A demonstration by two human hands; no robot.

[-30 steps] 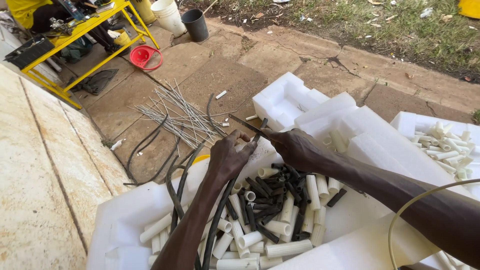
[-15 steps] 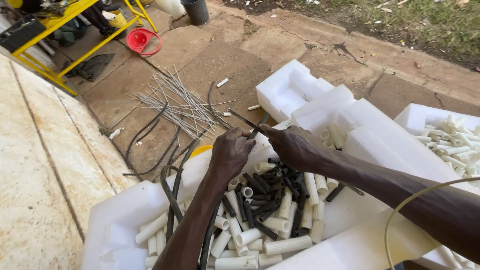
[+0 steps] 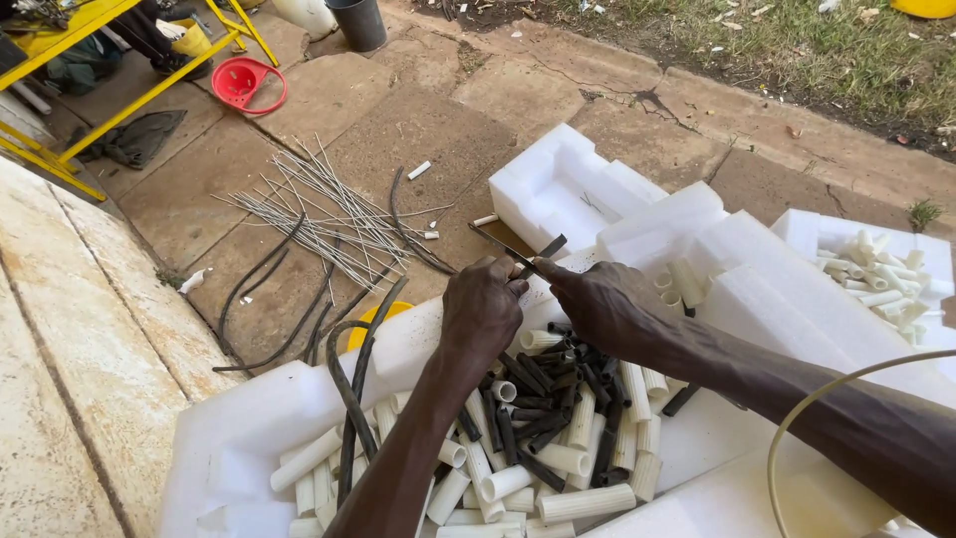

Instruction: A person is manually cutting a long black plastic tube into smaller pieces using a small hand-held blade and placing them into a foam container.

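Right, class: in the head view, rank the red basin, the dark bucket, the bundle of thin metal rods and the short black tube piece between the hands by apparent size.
1. bundle of thin metal rods, widest spread.
2. and 3. red basin and dark bucket: look alike, and the bucket is cut off by the frame edge, so unranked.
4. short black tube piece, smallest, though nearest the camera.

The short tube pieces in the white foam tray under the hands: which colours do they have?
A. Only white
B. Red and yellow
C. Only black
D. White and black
D: in the white foam tray, white tube pieces lie mixed with black tube pieces just below the left hand and the right hand.
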